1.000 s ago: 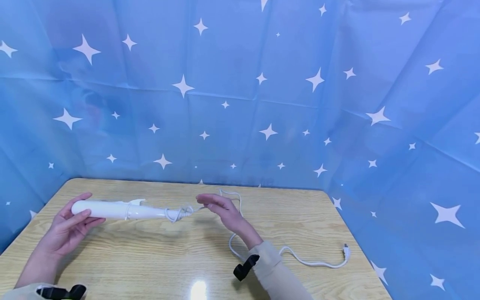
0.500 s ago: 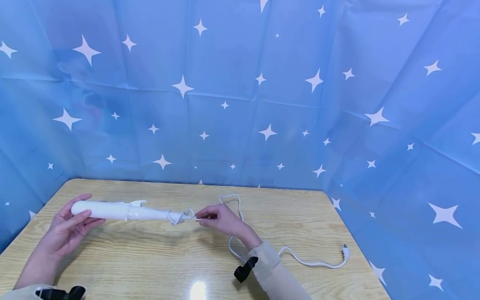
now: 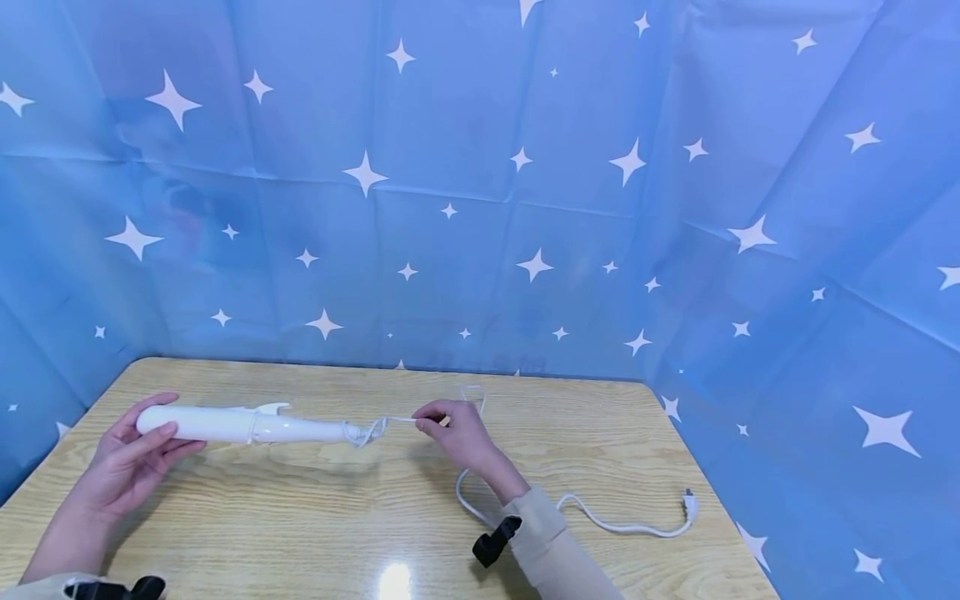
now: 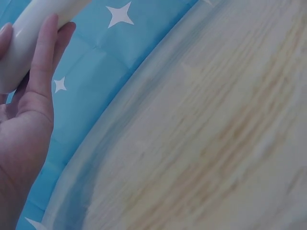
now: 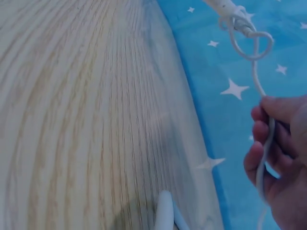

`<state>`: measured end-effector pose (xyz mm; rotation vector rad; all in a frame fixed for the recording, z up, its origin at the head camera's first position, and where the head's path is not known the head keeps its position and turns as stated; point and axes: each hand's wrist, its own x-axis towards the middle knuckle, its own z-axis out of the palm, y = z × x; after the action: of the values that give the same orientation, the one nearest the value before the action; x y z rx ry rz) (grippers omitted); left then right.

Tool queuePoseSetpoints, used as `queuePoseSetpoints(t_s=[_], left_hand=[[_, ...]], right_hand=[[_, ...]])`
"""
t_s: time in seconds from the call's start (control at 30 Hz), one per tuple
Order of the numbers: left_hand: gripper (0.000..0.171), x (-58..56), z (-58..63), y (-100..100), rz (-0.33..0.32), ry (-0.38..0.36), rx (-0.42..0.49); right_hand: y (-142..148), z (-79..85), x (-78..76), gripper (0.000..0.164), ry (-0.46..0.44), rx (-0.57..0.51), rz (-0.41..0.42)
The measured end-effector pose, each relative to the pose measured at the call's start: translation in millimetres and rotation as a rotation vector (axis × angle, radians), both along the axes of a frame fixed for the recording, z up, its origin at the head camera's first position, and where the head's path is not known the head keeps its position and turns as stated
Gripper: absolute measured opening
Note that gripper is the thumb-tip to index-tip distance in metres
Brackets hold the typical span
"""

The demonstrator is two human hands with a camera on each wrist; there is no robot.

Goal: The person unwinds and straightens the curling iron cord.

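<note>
In the head view, a white curling iron (image 3: 210,424) is held level above the table at the left. My left hand (image 3: 131,462) grips its thick end between thumb and fingers, also visible in the left wrist view, where the white barrel (image 4: 29,43) is cut off. A thin white cord (image 3: 399,418) comes from the narrow end, with a few loops wound around it. My right hand (image 3: 461,435) pinches this cord to the right of the loops. In the right wrist view, the cord (image 5: 255,79) passes between thumb and index finger and runs down across the curled fingers.
The rest of the cord (image 3: 465,496) lies in curves on the wooden table (image 3: 300,525) behind and under the right forearm. Its plug (image 3: 690,505) rests near the table's right edge. A blue curtain (image 3: 465,167) with white stars hangs behind the table.
My right hand closes its fingers on the cord, then moves right and slightly up, drawing it out straighter. Fewer windings cover the curling iron's narrow end. The left hand shifts slightly left.
</note>
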<state>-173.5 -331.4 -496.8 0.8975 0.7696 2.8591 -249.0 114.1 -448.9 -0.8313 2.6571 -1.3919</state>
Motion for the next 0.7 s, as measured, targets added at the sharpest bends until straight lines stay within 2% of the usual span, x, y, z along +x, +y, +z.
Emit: queuePoseSetpoints(t_s=[0.13,0.27,0.4,0.6,0.7], left_hand=[[0.054,1.7,-2.1,-3,-0.002,0.002,0.017],[0.053,1.8,-1.6,-3,0.028,-0.017,0.008],[0.053,2.4,-1.2,-2,0.057,-0.047,0.006],[0.053,3.2,-3.7,-2,0.064,-0.084,0.002],[0.052,3.8,-4.7,-6,0.08,-0.131,0.032]], right_hand=[[4,-1.6,-1.9,0.012,0.046,-0.028,-0.065],[8,-3.7,-3.5,0.011,0.065,-0.047,-0.097],[12,-5.1,-2.7,0.011,0.075,-0.072,-0.112],[20,-4.6,-2.9,0.013,0.124,-0.112,-0.141],[26,-1.0,-4.1,0.011,0.139,-0.155,-0.196]])
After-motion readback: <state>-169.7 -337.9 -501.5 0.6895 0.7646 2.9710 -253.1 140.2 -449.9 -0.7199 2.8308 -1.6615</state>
